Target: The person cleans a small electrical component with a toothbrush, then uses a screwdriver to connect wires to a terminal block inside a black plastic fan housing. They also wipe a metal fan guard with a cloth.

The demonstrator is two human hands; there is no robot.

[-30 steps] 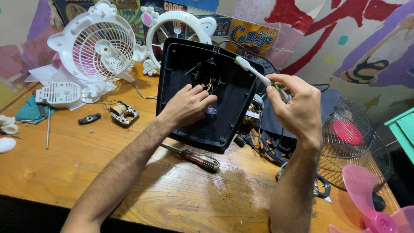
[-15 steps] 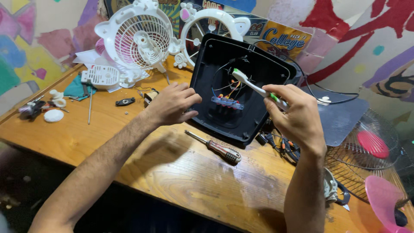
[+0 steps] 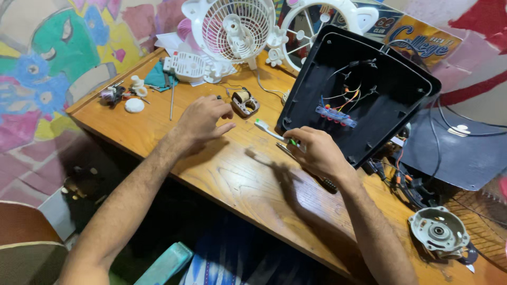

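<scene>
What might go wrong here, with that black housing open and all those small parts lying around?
The black housing leans tilted with thin coloured wires exposed; a knock from the right hand, which holds a toothbrush, could snag them. The left hand hovers near a small motor coil, which might get pushed off among the clutter.

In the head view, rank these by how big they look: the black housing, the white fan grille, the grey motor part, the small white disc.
1. black housing
2. white fan grille, partly cut off by the frame edge
3. grey motor part, nearer the camera, so its rank against the grille is less sure
4. small white disc
</scene>
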